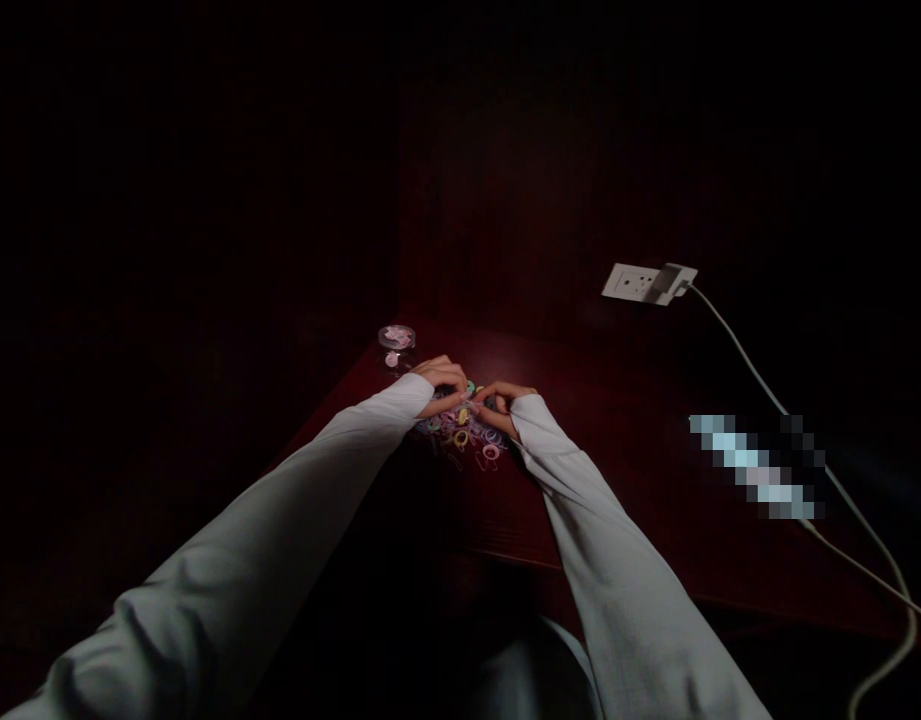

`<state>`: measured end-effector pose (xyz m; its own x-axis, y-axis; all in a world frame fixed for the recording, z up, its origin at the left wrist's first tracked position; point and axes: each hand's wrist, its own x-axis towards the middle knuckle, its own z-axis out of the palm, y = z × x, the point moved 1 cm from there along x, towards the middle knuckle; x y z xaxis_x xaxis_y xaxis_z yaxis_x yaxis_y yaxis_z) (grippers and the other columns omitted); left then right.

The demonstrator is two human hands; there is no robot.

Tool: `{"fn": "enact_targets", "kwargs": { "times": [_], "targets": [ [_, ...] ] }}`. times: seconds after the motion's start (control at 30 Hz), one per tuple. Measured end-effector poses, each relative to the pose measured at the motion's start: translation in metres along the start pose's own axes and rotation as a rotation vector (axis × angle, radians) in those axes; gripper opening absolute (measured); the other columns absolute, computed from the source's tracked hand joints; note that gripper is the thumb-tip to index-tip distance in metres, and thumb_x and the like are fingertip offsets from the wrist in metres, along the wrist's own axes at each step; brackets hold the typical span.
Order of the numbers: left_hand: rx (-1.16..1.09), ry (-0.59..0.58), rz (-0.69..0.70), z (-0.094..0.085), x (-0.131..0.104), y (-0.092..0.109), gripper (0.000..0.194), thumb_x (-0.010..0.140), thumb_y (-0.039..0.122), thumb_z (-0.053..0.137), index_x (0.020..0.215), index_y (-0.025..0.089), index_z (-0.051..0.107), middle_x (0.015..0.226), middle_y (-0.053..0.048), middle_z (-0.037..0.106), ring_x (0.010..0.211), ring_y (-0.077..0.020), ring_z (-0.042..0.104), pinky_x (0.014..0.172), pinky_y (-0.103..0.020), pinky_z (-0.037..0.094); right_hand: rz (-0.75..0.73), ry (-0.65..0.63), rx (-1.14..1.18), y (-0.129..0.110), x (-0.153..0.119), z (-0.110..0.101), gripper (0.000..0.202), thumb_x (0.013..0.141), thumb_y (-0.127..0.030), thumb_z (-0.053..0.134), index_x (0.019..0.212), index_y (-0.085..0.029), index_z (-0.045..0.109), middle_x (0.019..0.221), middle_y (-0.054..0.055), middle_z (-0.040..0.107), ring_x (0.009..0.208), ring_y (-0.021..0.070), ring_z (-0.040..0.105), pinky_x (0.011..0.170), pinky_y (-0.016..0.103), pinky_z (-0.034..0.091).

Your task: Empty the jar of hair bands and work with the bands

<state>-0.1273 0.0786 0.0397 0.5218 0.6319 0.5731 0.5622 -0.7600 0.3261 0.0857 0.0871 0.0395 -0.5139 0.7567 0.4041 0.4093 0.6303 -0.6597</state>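
My left hand (443, 382) is over a pile of small colourful loops and clips (461, 438), its fingers bent into a pinch. Opposite it, my right hand (506, 400) is also closed, thumb and forefinger together. The fingertips of both hands nearly meet above the pile. Whatever is pinched between them is too small and dim to name. Yellow, pink, purple and green pieces show below the hands, some looking like hair ties. Part of the pile is hidden behind my fingers.
A round clear container (397, 338) with pink pieces stands at the table's far left. The dark red table (497, 525) has its front edge near me. A wall socket (631, 283) holds a charger with a white cable (745, 355) running down right, past a blurred-out object (752, 465).
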Motion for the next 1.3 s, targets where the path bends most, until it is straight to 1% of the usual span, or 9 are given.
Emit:
{"fn": "enact_targets", "kwargs": {
  "times": [0.17,0.4,0.57,0.67,0.77,0.87,0.97,1.07,1.3],
  "targets": [
    [-0.008,0.021,-0.016,-0.006,0.0,0.005,0.026,0.096,0.029,0.053,0.075,0.019,0.064,0.091,-0.005,0.072,0.086,-0.0178,0.058,0.087,-0.033,0.046,0.02,0.014,-0.013,-0.001,0.0,-0.002,0.034,0.079,-0.053,0.069,0.087,-0.02,0.076,0.053,-0.007,0.038,0.052,0.0092,0.03,0.054,0.023,0.025],
    [-0.004,0.016,-0.038,-0.007,0.0,0.007,0.028,0.096,0.033,0.051,0.076,0.019,0.064,0.09,-0.005,0.071,0.085,-0.018,0.059,0.086,-0.034,0.047,0.046,0.024,-0.034,-0.006,-0.002,-0.006,0.04,0.081,-0.058,0.067,0.087,-0.02,0.077,0.053,-0.006,0.038,0.052,0.0098,0.031,0.052,0.024,0.024],
    [0.005,0.033,-0.016,-0.004,0.001,0.001,0.029,0.098,0.034,0.05,0.077,0.018,0.064,0.09,-0.005,0.071,0.084,-0.0176,0.061,0.087,-0.033,0.046,0.062,0.02,0.0,-0.006,-0.003,-0.006,0.042,0.081,-0.059,0.067,0.086,-0.019,0.078,0.053,-0.006,0.037,0.052,0.0095,0.028,0.052,0.025,0.021],
    [0.034,0.048,-0.04,0.001,0.001,-0.005,0.03,0.097,0.036,0.049,0.078,0.019,0.063,0.086,-0.005,0.069,0.081,-0.0183,0.06,0.084,-0.033,0.045,0.055,0.019,-0.003,-0.006,-0.003,-0.005,0.042,0.082,-0.058,0.066,0.088,-0.018,0.079,0.053,-0.006,0.037,0.052,0.0095,0.028,0.052,0.025,0.022],
    [0.051,-0.006,-0.064,0.003,0.0,-0.006,0.026,0.096,0.038,0.052,0.084,0.02,0.065,0.089,-0.004,0.07,0.085,-0.0192,0.06,0.084,-0.033,0.045,0.043,0.021,-0.009,-0.007,-0.002,-0.005,0.043,0.082,-0.058,0.065,0.089,-0.018,0.08,0.053,-0.005,0.039,0.052,0.0098,0.029,0.053,0.025,0.023],
    [0.042,-0.052,-0.047,0.001,-0.001,-0.002,0.023,0.096,0.037,0.053,0.091,0.021,0.068,0.096,-0.004,0.071,0.091,-0.0195,0.061,0.088,-0.032,0.045,0.037,0.016,-0.013,-0.007,-0.002,-0.005,0.044,0.082,-0.059,0.064,0.09,-0.019,0.08,0.052,-0.005,0.039,0.052,0.01,0.03,0.052,0.025,0.023],
    [0.022,-0.05,-0.019,-0.001,-0.002,0.001,0.024,0.096,0.036,0.052,0.088,0.02,0.069,0.097,-0.005,0.071,0.091,-0.0188,0.061,0.088,-0.031,0.045,0.037,0.021,-0.014,-0.005,-0.001,-0.005,0.046,0.081,-0.061,0.064,0.09,-0.019,0.081,0.052,-0.006,0.039,0.052,0.01,0.03,0.053,0.025,0.024],
    [-0.002,-0.018,0.011,-0.001,-0.002,0.0,0.025,0.096,0.034,0.053,0.084,0.019,0.068,0.094,-0.005,0.071,0.088,-0.0184,0.061,0.085,-0.031,0.045,0.037,0.027,-0.01,-0.002,0.0,-0.004,0.05,0.081,-0.064,0.064,0.09,-0.018,0.08,0.051,-0.005,0.038,0.052,0.0103,0.03,0.053,0.025,0.024],
    [0.027,-0.029,0.005,0.0,-0.003,-0.003,0.022,0.094,0.03,0.052,0.079,0.019,0.064,0.09,-0.004,0.071,0.084,-0.0178,0.06,0.083,-0.031,0.044,0.052,0.075,-0.002,0.003,0.001,-0.005,0.044,0.082,-0.059,0.064,0.089,-0.018,0.079,0.054,-0.005,0.039,0.053,0.0106,0.031,0.054,0.025,0.024]
  ]
}}
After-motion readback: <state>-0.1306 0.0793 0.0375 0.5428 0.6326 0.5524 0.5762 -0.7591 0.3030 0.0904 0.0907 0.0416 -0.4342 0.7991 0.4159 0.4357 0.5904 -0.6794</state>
